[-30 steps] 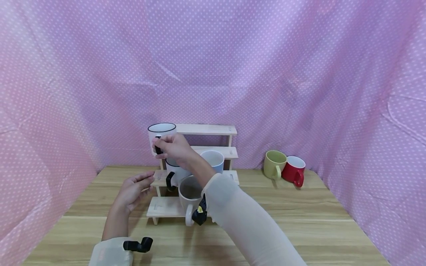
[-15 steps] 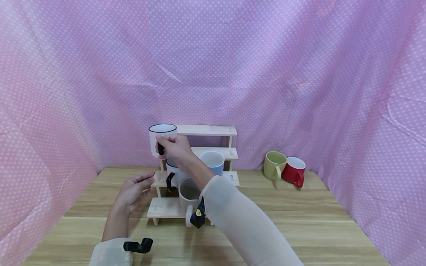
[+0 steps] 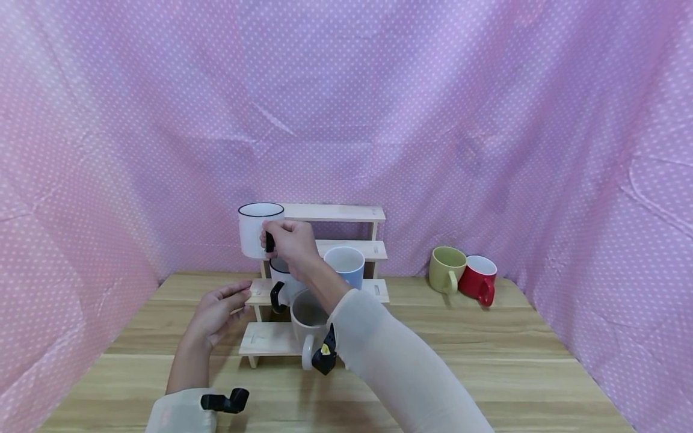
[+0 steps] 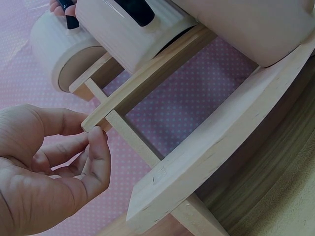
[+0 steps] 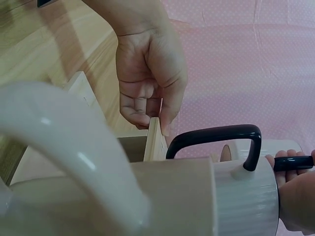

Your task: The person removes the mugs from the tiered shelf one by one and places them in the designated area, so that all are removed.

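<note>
In the head view my right hand grips the black handle of a white mug with a black rim, upright at the left end of the third tier of a wooden step shelf. My left hand pinches the left end of the second-tier board between thumb and fingers. On that board stands another white mug with a black handle, partly behind my right forearm. A light-blue mug is beside it. Lower down, a pale mug with a pale handle sits on the bottom tier.
A yellow-green mug and a red mug stand together at the table's back right. The wooden table meets a pink dotted curtain behind and at both sides.
The held mug has turned so its black handle points further right, and it has shifted slightly left over the last half second. My left hand has stayed on the shelf.
</note>
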`<state>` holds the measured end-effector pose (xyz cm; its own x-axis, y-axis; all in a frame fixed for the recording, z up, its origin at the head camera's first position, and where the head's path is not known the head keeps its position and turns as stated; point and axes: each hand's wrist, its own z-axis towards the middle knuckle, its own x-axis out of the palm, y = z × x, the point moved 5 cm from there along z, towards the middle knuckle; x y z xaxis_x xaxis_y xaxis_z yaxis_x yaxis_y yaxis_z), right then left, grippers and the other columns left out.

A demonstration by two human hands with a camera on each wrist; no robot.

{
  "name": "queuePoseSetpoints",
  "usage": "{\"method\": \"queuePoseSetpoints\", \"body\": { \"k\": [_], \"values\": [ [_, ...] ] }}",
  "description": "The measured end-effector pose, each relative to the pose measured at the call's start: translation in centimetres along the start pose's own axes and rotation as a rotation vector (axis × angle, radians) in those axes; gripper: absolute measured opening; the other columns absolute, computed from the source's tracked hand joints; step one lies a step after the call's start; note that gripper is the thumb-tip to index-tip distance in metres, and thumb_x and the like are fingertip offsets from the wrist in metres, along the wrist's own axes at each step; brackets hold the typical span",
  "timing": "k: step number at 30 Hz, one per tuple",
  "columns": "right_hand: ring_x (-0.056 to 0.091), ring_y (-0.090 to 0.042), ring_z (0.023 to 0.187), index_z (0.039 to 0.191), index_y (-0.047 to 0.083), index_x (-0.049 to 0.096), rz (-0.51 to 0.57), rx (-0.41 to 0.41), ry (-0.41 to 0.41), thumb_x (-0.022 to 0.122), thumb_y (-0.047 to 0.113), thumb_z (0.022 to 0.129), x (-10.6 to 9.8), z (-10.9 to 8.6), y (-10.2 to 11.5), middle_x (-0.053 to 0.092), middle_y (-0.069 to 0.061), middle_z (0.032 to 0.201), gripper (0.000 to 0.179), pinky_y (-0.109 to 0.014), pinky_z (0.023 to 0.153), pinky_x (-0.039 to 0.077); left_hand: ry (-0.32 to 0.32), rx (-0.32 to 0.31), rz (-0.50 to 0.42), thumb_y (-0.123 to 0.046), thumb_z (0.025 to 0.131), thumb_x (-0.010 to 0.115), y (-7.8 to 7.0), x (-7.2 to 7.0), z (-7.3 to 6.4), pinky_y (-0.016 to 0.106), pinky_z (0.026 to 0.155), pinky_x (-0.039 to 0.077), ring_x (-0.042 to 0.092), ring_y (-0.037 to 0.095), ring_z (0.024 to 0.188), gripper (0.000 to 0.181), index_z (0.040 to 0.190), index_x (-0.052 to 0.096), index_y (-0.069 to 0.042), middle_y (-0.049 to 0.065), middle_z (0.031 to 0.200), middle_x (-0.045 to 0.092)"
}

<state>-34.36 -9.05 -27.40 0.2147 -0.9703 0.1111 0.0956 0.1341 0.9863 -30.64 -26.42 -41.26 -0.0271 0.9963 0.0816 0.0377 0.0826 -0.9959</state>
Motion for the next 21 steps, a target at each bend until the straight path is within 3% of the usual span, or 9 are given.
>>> {"method": "queuePoseSetpoints", "body": {
  "k": [10, 21],
  "values": [
    [0.063, -0.014, 0.084, 0.081, 0.003, 0.074, -0.046, -0.069, 0.0, 0.065, 0.024, 0.101, -1.0, -0.5, 1.1, 0.068, -0.002, 0.081, 0.031, -0.033, 0.074, 0.061, 0.0, 0.001, 0.012, -0.009, 0.104, 0.059, 0.1, 0.1, 0.0, 0.02, 0.081, 0.057, 0.058, 0.007, 0.094, 0.052, 0.148, 0.04, 0.012, 0.002, 0.119, 0.055],
    [0.065, -0.017, 0.08, 0.086, -0.002, 0.073, 0.056, -0.142, 0.068, 0.064, 0.019, 0.102, -2.2, -0.4, 2.8, 0.069, -0.007, 0.083, 0.028, -0.05, 0.087, 0.06, 0.01, 0.001, -0.017, -0.008, 0.104, 0.06, 0.1, -0.1, 0.1, 0.022, 0.082, 0.057, 0.059, 0.007, 0.093, 0.052, 0.148, 0.041, 0.012, 0.0, 0.115, 0.057]
  ]
}}
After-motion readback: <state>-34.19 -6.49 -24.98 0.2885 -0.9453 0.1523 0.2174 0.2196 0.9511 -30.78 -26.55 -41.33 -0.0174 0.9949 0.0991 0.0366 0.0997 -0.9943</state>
